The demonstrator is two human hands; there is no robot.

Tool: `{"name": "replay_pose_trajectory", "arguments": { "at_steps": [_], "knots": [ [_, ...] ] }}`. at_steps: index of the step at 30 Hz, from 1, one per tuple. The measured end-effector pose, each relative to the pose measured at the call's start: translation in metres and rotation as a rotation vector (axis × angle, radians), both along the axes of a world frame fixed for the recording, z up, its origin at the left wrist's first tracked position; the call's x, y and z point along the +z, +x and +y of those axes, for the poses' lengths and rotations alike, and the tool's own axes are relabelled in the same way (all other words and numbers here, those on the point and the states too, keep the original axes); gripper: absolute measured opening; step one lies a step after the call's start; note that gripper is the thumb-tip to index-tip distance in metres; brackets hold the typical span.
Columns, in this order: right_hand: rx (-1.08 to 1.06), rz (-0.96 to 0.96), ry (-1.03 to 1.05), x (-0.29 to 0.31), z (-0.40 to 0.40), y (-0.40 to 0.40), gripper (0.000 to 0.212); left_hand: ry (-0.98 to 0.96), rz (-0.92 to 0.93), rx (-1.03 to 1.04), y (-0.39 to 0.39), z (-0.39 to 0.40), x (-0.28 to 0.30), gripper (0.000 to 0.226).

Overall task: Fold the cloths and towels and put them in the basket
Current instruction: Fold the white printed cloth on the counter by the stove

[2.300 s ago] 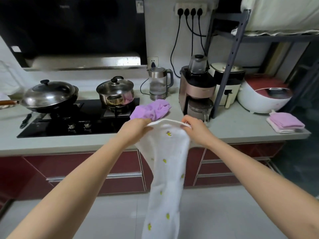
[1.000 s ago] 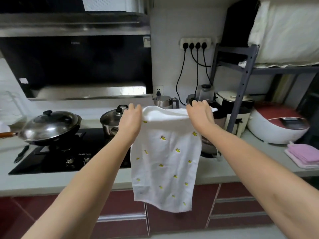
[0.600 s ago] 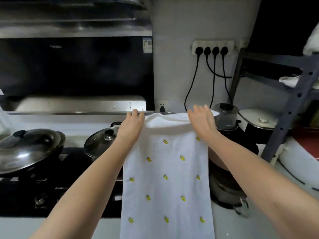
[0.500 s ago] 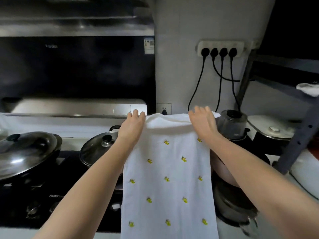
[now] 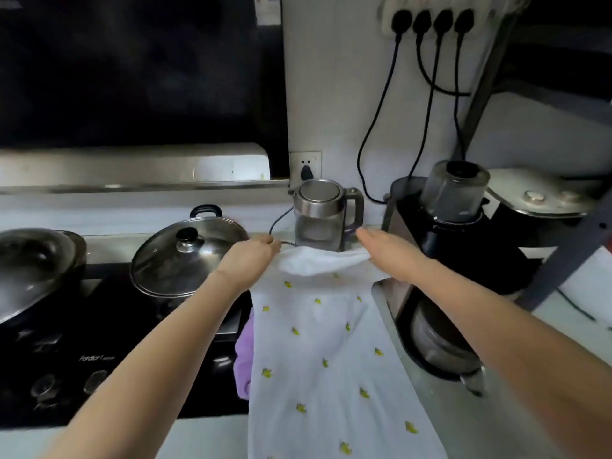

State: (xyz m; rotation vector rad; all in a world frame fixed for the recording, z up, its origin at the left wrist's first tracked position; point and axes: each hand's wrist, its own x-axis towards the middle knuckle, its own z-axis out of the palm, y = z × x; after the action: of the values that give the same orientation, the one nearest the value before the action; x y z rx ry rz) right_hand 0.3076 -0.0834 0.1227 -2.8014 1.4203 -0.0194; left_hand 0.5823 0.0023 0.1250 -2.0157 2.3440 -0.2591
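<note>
Countertop, purple cloth point(image 5: 243, 362) (half-hidden) under towel point(image 5: 328, 359)

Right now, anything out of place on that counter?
Yes. The white towel held at its far edge by the left hand and right hand lies over a purple cloth, which sticks out at its left edge beside the black hob. The cloth looks bunched, not folded.

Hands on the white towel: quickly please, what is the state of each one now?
Left hand: closed, gripping the white towel at its top edge.
Right hand: holding the towel's top edge.
</note>
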Motion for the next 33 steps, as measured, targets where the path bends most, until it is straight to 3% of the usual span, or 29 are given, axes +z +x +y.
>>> {"name": "replay_pose_trajectory", "arguments": {
  "at_steps": [3,6,8,11,13,18,21,23,28,30,33],
  "knots": [
    [0.009,0.056,0.146,-0.03,0.048,-0.017,0.019,0.107,0.036,-0.14,0.002,0.039,-0.036,0.028],
    [0.018,0.173,0.24,-0.05,0.099,-0.031,0.022,0.165,0.003,-0.302,-0.003,0.081,-0.062,0.049],
    [-0.009,0.211,0.289,-0.064,0.127,-0.036,0.02,0.24,-0.016,-0.322,-0.011,0.104,-0.076,0.046],
    [-0.03,0.294,0.296,-0.084,0.16,-0.042,0.046,0.325,0.072,-0.294,-0.018,0.129,-0.096,0.031],
    [-0.045,0.321,0.308,-0.095,0.178,-0.05,0.059,0.292,0.081,-0.281,-0.02,0.146,-0.103,0.024],
    [0.059,0.313,0.125,-0.123,0.215,-0.072,0.049,0.162,0.032,-0.233,-0.032,0.194,-0.123,0.01],
    [0.016,0.289,0.085,-0.149,0.221,-0.08,0.047,0.13,-0.028,-0.139,-0.039,0.212,-0.146,0.036],
    [-0.006,0.272,0.127,-0.159,0.218,-0.08,0.042,0.13,0.019,-0.027,-0.046,0.217,-0.15,0.04],
    [0.16,0.375,0.235,-0.172,0.216,-0.072,0.046,0.073,0.149,0.132,-0.072,0.227,-0.161,0.024],
    [0.182,0.344,0.219,-0.18,0.213,-0.069,0.035,0.063,0.218,0.225,-0.08,0.228,-0.167,0.008],
    [0.135,0.257,0.199,-0.181,0.205,-0.071,0.032,0.088,0.315,0.321,-0.089,0.228,-0.163,0.012]
  ]
}}
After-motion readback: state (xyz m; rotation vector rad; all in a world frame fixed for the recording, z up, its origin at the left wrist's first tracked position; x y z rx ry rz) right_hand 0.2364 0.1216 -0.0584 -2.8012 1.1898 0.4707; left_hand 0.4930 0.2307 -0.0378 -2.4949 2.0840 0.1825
